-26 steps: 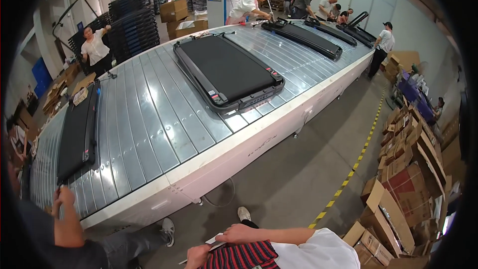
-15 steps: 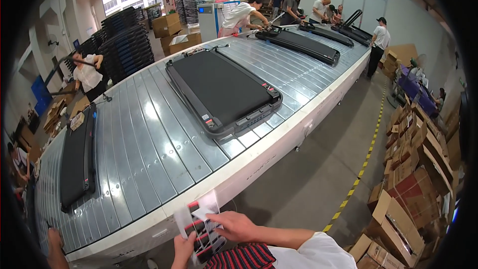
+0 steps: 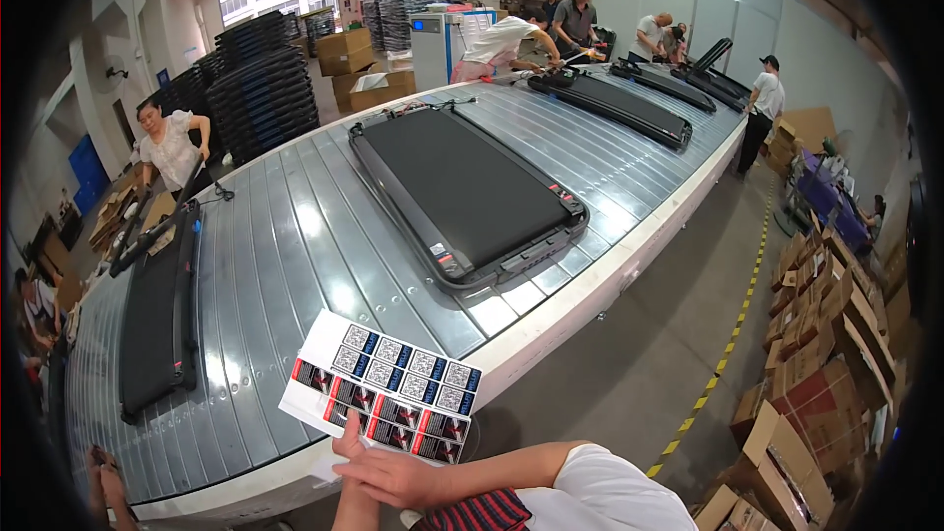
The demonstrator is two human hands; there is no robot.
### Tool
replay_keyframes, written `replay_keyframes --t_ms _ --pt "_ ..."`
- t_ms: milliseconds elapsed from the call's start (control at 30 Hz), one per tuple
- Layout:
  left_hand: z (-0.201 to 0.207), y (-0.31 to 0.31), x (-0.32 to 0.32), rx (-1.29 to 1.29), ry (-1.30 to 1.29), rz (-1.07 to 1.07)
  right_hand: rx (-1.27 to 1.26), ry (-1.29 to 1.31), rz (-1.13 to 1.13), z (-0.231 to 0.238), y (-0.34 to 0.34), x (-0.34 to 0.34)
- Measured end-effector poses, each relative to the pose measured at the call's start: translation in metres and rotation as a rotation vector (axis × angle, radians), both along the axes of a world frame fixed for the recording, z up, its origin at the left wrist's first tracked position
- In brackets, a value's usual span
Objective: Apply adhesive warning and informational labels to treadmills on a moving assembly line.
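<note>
A white sheet of stickers lies fanned out in front of me over the conveyor's near edge. It carries rows of square black-and-white codes with blue strips, and rows of red-and-black labels. My left hand grips the sheet's lower edge, thumb on top. My right hand crosses over the left wrist, its fingers drawn together and pointing left. A pale patch shows by its fingertips; whether it is held is unclear. Beyond the sheet, a black treadmill-like deck with small corner labels rests on the metal slats.
The slatted conveyor bears further black decks, one at left and several at the far end. Co-workers stand around it; another person's hands touch its left near edge. Opened cartons line the right, past a yellow-black floor stripe.
The sticker sheet has been raised and opened out flat to view. My right hand has moved left from the sheet to across my left wrist. At left, a co-worker has lowered a black frame.
</note>
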State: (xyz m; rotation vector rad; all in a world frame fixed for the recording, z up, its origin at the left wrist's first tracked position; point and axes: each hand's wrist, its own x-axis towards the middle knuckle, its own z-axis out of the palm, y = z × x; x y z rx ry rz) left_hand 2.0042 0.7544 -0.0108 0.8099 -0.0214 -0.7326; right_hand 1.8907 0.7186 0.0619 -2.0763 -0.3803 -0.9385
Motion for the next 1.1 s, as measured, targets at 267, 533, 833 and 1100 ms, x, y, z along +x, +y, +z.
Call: replay_keyframes --t_ms 267,533,833,1100 --pt "-0.02 0.072 0.069 -0.025 0.048 -0.077 -0.134 -0.025 -0.143 -0.015 0.072 0.074" --pt "-0.022 0.11 0.104 -0.028 0.091 -0.202 -0.096 0.141 -0.065 -0.029 0.126 0.108" --pt "0.002 0.111 0.124 -0.014 0.083 -0.247 0.008 0.049 -0.249 -0.009 0.112 0.123" --pt "-0.011 0.092 0.121 0.027 0.139 -0.263 -0.089 -0.032 -0.079 -0.021 0.115 0.114"
